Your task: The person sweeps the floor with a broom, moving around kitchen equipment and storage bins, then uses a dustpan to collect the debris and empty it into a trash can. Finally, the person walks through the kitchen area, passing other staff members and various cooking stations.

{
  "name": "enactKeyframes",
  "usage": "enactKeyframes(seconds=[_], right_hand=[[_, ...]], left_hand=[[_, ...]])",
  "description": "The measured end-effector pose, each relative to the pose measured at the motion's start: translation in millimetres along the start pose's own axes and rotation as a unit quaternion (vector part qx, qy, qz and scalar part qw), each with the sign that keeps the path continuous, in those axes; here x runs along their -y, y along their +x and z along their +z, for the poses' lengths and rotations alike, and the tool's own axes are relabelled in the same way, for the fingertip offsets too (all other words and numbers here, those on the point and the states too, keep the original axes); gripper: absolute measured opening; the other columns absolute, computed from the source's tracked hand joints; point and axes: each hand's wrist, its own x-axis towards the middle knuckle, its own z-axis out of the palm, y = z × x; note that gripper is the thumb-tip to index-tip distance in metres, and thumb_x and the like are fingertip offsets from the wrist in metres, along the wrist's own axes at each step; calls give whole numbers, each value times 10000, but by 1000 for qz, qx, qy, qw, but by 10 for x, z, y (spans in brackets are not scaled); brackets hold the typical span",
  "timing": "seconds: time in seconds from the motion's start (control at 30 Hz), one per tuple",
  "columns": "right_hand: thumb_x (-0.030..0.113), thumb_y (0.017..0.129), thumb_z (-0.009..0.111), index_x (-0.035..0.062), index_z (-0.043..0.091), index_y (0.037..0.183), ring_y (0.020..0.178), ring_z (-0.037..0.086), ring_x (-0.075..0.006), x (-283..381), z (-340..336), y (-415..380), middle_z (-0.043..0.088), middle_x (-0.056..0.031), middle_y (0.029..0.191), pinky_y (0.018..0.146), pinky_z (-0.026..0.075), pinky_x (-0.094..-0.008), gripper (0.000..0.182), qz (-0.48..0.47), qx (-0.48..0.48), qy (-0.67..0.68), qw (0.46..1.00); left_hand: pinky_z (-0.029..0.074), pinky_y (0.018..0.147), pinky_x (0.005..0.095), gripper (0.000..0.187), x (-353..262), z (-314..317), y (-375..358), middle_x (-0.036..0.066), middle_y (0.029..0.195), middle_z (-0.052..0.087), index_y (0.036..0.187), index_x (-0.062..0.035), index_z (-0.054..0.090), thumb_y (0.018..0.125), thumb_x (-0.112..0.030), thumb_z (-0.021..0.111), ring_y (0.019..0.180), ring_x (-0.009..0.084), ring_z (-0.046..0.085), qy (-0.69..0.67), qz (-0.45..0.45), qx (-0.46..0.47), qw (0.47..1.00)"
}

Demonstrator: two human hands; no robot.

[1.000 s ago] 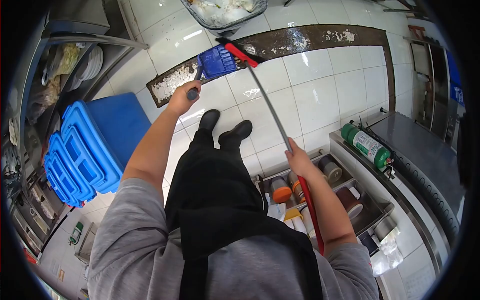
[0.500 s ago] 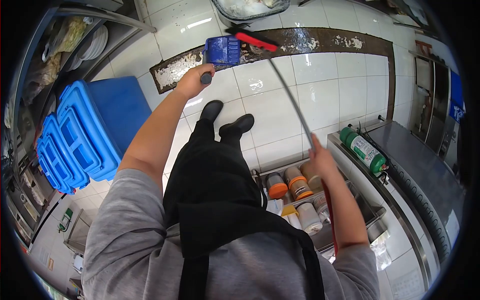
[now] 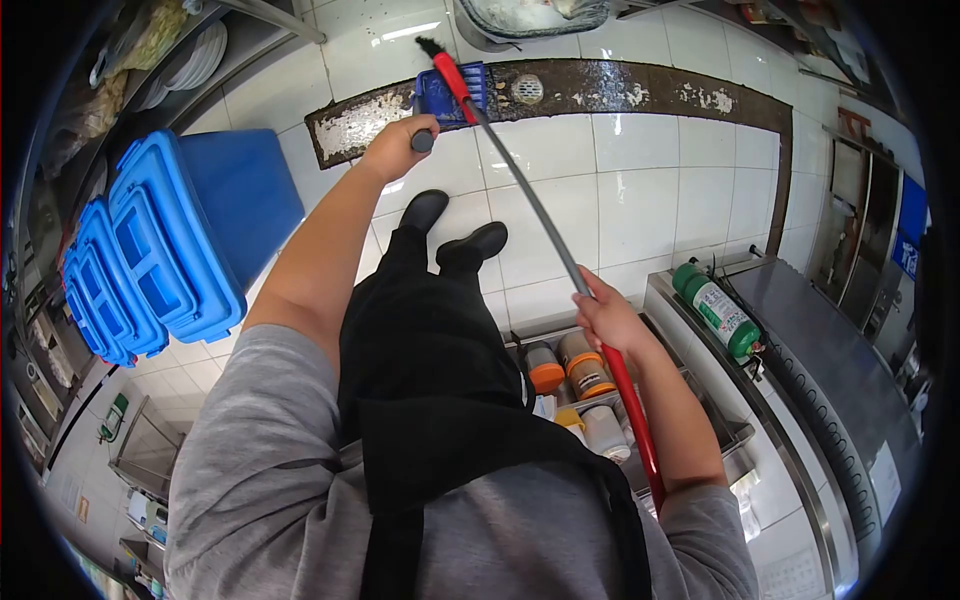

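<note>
My left hand [image 3: 395, 150] is closed around the dark upright handle of a blue dustpan [image 3: 430, 100], whose pan lies beyond it by the dark floor strip. My right hand [image 3: 608, 315] grips the grey and red pole of a broom [image 3: 535, 200]. The pole slants from my right forearm up to the broom's red head [image 3: 454, 84], which crosses over the dustpan. Dark bristles show at the head's far end. Part of the pan is hidden behind the broom head. My black boots [image 3: 424, 212] stand on the white tiles just below the dustpan.
Blue lidded bins [image 3: 230, 200] stand at left, beside a shelf with plates [image 3: 198, 62]. A dark floor strip [image 3: 660, 85] holds a round drain [image 3: 527, 89]. A tub [image 3: 530, 18] sits at the top. Jars [image 3: 585, 365] and a green cylinder [image 3: 718, 312] are at right.
The broom head has swung left from the floor strip to over the dustpan and turned. My right hand has moved slightly left with the pole. My left hand still holds the dustpan handle.
</note>
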Motion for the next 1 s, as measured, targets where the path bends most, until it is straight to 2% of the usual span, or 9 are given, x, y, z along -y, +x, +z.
enactKeyframes(seconds=[0.1, 0.17, 0.23, 0.3, 0.33, 0.5, 0.63, 0.83, 1.0], right_hand=[[153, 928, 507, 111, 280, 1468, 431, 466, -134, 4, -252, -119, 529, -83, 663, 425, 414, -298, 588, -11, -92, -143, 985], [146, 921, 508, 90, 298, 1458, 434, 490, -144, -483, -697, 305, 541, -92, 658, 440, 433, -311, 579, -281, -215, -393, 848], [134, 918, 495, 75, 264, 1467, 435, 494, -158, -291, -731, 369, 520, -75, 631, 433, 434, -318, 599, -266, -222, -421, 838], [125, 916, 480, 62, 240, 1471, 437, 487, -165, 80, -537, 266, 504, -65, 619, 410, 423, -321, 608, -19, -123, -175, 977], [112, 914, 474, 66, 231, 1472, 434, 469, -153, 141, -388, 232, 489, -53, 616, 381, 398, -311, 611, -7, -129, -187, 974], [110, 940, 455, 126, 177, 1496, 413, 375, -100, 118, 192, 243, 425, -9, 599, 383, 344, -253, 622, 7, 12, 10, 1000], [88, 943, 457, 136, 196, 1495, 412, 365, -93, 303, 352, -24, 407, 7, 594, 378, 335, -252, 612, -11, 48, 4, 999], [97, 875, 520, 49, 296, 1445, 623, 606, -284, 232, -147, 150, 636, -206, 813, 599, 495, -379, 613, -112, -155, -339, 921], [85, 883, 484, 81, 223, 1479, 456, 497, -168, 338, 36, 287, 556, -99, 678, 424, 421, -310, 651, 8, -76, -151, 986]], left_hand=[[454, 888, 373, 178, 112, -140, -66, 122, 1030, 634, 899, -80, 513, 786, -11, 632, 1158, 321, 562, -10, 25, -7, 1000], [447, 896, 361, 174, 143, -241, -117, 122, 1044, 633, 894, -78, 511, 788, -8, 630, 1197, 311, 542, -13, 14, 8, 1000], [445, 893, 350, 173, 170, -278, -151, 117, 1037, 632, 898, -81, 510, 792, -10, 626, 1216, 306, 532, -1, 6, 13, 1000], [447, 878, 345, 182, 177, -298, -167, 109, 1009, 627, 908, -85, 506, 788, -9, 620, 1138, 304, 573, 15, 10, -1, 1000], [447, 878, 345, 182, 170, -323, -158, 109, 1009, 627, 908, -85, 506, 788, -9, 620, 1138, 304, 573, 14, 6, -3, 1000], [454, 861, 344, 203, 245, -213, -133, 93, 978, 622, 919, -90, 500, 775, -13, 621, 929, 295, 585, 10, 20, 6, 1000], [449, 875, 331, 207, 326, -329, -204, 85, 977, 624, 920, -87, 503, 779, 6, 622, 970, 276, 596, -10, -3, -6, 1000], [457, 857, 342, 202, 520, -719, -588, 82, 953, 625, 906, -72, 523, 763, 14, 637, 965, 269, 604, -46, 35, -49, 997], [444, 915, 337, 205, 716, -789, -694, 85, 1035, 634, 923, -74, 518, 774, 9, 633, 1115, 294, 579, -8, -29, 14, 999]])
